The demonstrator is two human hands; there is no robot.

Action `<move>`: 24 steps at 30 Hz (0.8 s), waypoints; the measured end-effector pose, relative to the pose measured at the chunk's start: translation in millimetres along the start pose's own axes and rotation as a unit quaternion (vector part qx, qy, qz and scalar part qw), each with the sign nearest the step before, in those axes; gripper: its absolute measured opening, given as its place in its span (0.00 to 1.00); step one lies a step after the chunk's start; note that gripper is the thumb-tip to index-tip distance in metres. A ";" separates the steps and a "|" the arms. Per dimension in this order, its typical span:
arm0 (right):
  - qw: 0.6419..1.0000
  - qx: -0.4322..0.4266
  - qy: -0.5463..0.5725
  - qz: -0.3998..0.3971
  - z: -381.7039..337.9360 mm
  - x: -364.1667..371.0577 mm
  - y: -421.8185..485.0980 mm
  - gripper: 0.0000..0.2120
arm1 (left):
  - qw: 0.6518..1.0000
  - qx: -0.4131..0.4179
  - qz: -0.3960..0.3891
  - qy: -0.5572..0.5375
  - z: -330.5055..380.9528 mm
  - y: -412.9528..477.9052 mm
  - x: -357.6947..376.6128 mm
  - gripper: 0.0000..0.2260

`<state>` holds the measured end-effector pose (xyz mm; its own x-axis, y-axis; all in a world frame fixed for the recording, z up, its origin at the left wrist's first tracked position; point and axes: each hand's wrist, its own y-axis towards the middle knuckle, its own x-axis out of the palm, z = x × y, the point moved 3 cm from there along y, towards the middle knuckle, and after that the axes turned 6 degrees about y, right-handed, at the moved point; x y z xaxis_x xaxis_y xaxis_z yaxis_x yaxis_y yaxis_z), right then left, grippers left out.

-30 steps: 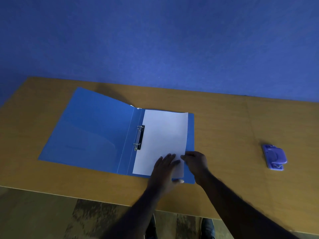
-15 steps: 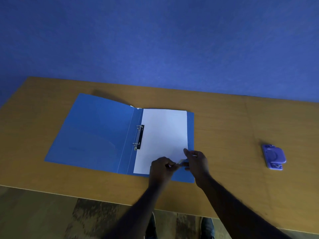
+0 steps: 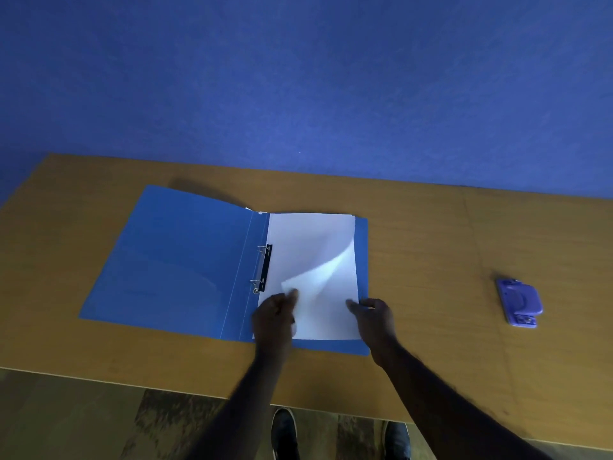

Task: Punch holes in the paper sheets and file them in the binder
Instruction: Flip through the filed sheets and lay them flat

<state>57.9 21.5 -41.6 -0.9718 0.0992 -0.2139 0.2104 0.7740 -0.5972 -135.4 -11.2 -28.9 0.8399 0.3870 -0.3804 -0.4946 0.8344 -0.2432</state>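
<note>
Since 0.5 s ago: top sheet (image 3: pixel 318 277) peeled up, corner pinched by left hand (image 3: pixel 273 315), curling toward frame left. Right hand (image 3: pixel 373 315) pressing paper stack (image 3: pixel 326 323) flat, fingers spread. Open binder (image 3: pixel 179 260) centre frame; hole punch (image 3: pixel 519 302) far right, nearer right hand, long axis toward frame top.
</note>
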 end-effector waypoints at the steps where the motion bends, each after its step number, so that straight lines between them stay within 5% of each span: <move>1: 1.000 -0.007 -0.025 -0.001 -0.1 -1.4 -0.3 0.15 | 0.998 -0.029 0.051 -0.029 -5.6 6.1 -12.8 0.20; 5: 0.995 -0.027 -0.092 0.009 2.2 -3.1 0.0 0.17 | 0.941 -0.108 0.197 -0.254 -24.6 19.3 -66.3 0.15; 9: 0.990 -0.052 -0.130 0.016 1.2 -3.6 -2.8 0.16 | 0.899 -0.124 0.278 -0.315 -35.9 24.1 -107.9 0.11; 14: 0.973 -0.099 -0.202 0.046 -4.7 -5.4 -10.2 0.09 | 0.902 -0.132 0.305 -0.275 -49.5 23.6 -128.6 0.05; 24: 0.943 -0.214 -0.248 0.066 -33.8 1.8 -28.6 0.13 | 0.929 -0.114 0.339 -0.095 -57.1 31.8 -140.8 0.11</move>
<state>46.5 20.7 1.3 -0.7492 -0.0101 -0.6622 0.1607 0.9672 -0.1965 -282.1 -61.6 -34.0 0.3314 0.8738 -0.3559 -0.9407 0.2771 -0.1955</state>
